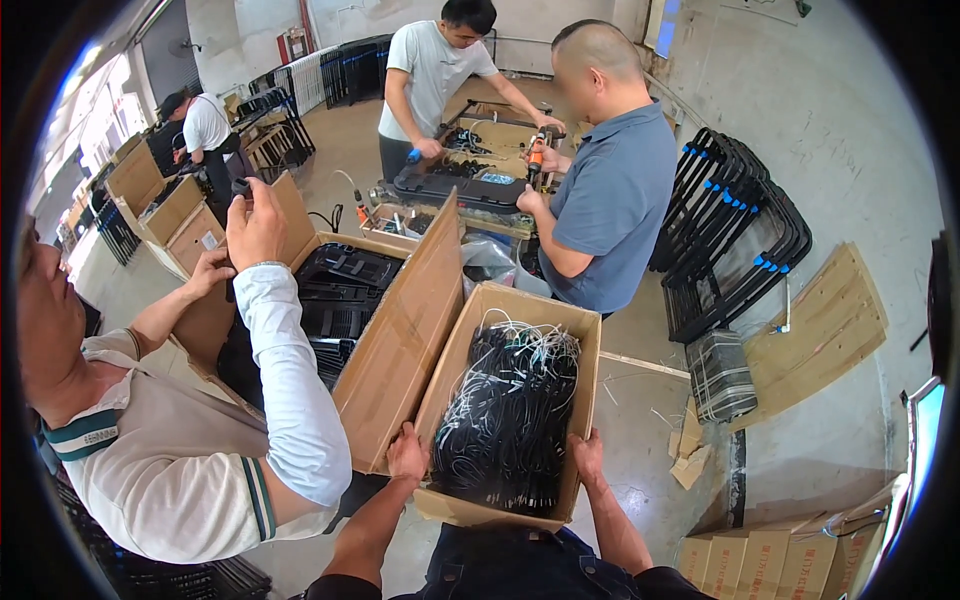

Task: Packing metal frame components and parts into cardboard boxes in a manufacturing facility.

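Observation:
An open cardboard box (545, 308) sits in front of my body, gripped from both sides. Inside it lie tightly packed bundles of black cables (515, 420) with white and pale loose ends on top. My left hand (408, 455) is closed on the box's near left side, beside the flap of a larger carton. On the near right side, my right hand (588, 456) presses against the box wall, its fingers partly hidden. Left of the box, that larger open carton (385, 370) holds black plastic parts (345, 270).
A co-worker's sleeved arm (285, 370) reaches over the larger carton. Two people stand at a worktable (520, 225) ahead, one holding an orange power tool (537, 155). Black metal frames (730, 230) and a plywood sheet (825, 335) lean on the right wall. Cartons (760, 565) stand lower right.

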Action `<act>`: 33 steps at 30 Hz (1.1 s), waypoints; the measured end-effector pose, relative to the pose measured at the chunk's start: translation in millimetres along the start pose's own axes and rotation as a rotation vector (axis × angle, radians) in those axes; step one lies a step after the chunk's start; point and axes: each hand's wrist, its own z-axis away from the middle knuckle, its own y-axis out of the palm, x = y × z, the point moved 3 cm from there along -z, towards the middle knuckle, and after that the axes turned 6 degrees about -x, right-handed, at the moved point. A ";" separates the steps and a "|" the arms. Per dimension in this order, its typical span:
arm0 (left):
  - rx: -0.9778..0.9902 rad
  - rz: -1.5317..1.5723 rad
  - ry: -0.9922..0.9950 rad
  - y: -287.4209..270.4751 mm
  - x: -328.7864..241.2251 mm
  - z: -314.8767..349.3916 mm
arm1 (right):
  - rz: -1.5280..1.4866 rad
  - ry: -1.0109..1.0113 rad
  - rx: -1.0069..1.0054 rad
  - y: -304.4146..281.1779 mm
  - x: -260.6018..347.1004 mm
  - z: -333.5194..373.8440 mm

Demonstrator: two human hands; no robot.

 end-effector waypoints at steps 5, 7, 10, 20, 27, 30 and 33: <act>0.011 0.033 -0.030 -3.1 -4.5 -0.5 | -0.004 -0.010 -0.023 0.5 -9.3 -5.1; 0.010 0.034 -0.021 -2.6 -6.1 -2.4 | 0.008 0.000 -0.028 1.1 -15.9 -8.7; -0.006 0.021 -0.026 -0.4 3.4 -0.5 | -0.007 0.018 0.016 6.2 -8.2 -4.4; -0.024 -0.006 0.003 0.7 -1.2 -1.8 | -0.059 -0.042 -0.053 5.4 -16.5 -8.0; -0.002 0.003 -0.011 0.0 -2.5 -1.6 | -0.038 -0.013 -0.035 1.9 -11.0 -4.8; -0.015 0.000 -0.011 2.8 1.2 -2.2 | -0.029 -0.016 -0.026 0.7 -4.8 -1.6; -0.002 0.008 -0.022 -0.7 -2.9 -2.1 | -0.034 -0.017 -0.028 -0.2 -5.1 -1.8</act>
